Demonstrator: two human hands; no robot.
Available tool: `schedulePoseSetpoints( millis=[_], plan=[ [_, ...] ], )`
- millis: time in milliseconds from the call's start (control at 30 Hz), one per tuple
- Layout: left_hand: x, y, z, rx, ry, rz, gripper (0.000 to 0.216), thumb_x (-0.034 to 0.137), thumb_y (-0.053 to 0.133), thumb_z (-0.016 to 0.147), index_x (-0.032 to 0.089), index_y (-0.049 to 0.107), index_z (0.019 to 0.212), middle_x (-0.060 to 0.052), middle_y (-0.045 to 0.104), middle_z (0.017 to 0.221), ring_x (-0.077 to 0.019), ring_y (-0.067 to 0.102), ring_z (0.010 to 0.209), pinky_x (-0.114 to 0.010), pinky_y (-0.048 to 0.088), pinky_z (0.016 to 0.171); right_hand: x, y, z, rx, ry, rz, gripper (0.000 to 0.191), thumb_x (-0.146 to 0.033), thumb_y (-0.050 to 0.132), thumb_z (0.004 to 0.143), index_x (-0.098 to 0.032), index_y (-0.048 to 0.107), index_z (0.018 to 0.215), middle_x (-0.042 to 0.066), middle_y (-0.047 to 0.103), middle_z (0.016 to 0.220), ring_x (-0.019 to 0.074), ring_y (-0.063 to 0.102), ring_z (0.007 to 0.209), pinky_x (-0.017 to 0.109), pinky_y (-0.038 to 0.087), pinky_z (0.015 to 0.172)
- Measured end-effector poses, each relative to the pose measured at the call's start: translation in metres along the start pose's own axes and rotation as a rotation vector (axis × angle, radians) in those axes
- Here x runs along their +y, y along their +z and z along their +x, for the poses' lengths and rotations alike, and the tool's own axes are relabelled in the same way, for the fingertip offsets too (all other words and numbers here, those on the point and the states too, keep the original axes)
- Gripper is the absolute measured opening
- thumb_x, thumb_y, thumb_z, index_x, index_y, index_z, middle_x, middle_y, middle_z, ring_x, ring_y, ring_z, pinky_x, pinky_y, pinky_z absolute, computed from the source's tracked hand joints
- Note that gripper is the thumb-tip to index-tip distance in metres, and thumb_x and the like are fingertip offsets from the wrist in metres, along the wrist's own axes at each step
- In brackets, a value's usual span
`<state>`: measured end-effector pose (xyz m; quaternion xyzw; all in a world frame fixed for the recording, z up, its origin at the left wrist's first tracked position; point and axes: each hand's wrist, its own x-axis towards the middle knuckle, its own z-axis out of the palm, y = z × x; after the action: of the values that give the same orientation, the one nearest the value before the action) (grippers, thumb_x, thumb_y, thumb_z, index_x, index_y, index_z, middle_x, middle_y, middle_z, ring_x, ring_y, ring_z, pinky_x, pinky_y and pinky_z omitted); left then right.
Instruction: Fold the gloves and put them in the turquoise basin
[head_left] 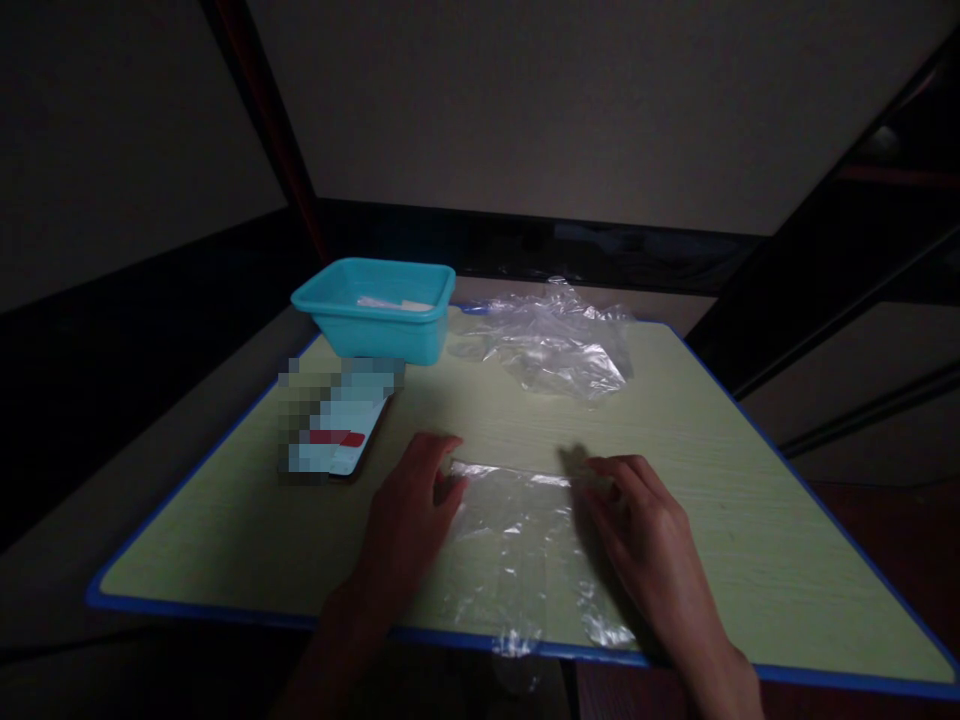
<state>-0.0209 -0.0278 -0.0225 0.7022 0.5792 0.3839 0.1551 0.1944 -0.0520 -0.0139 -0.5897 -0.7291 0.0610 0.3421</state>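
Observation:
A clear plastic bag point(510, 540) lies flat on the table in front of me, its lower end hanging over the near edge. My left hand point(409, 505) is at the bag's far left corner, thumb and forefinger apart with the corner between them and the thumb tip at the film. At the far right corner, my right hand point(649, 530) has curled fingers that appear to pinch the edge; the fingertips are partly hidden. Straight and creased, the bag's far edge runs between both hands.
A crumpled heap of clear plastic point(562, 345) rests at the back of the pale table point(757, 560), which has a blue rim. Back left stands a turquoise basin point(375, 330) with pale items inside. A lit phone point(345, 420), partly pixelated, lies before it.

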Motion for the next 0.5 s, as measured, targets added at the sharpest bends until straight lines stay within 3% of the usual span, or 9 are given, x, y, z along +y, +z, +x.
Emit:
schedulePoseSetpoints(
  millis=[133,500],
  plan=[
    [0.001,-0.001,-0.004,-0.023,0.089,-0.086,0.027,0.009,0.052,0.072,0.019,0.06,0.096,-0.004,0.063,0.097,-0.0157,0.059,0.074,-0.03,0.051,0.067,-0.004,-0.003,-0.004,-0.068,-0.108,0.084,0.025,-0.013,0.041,0.084,-0.016,0.061,0.099,0.009,0.066,0.094,0.0204,0.063,0.086,0.036,0.053,0.073],
    [0.01,-0.013,-0.027,-0.191,-0.013,-0.239,0.02,0.014,0.056,0.07,0.019,0.065,0.087,-0.002,0.07,0.077,-0.0164,0.066,0.068,-0.027,0.054,0.067,0.002,0.001,-0.01,-0.161,-0.15,0.049,0.028,-0.015,0.038,0.089,-0.01,0.06,0.105,0.014,0.066,0.108,0.0231,0.062,0.099,0.043,0.052,0.086]
  ],
)
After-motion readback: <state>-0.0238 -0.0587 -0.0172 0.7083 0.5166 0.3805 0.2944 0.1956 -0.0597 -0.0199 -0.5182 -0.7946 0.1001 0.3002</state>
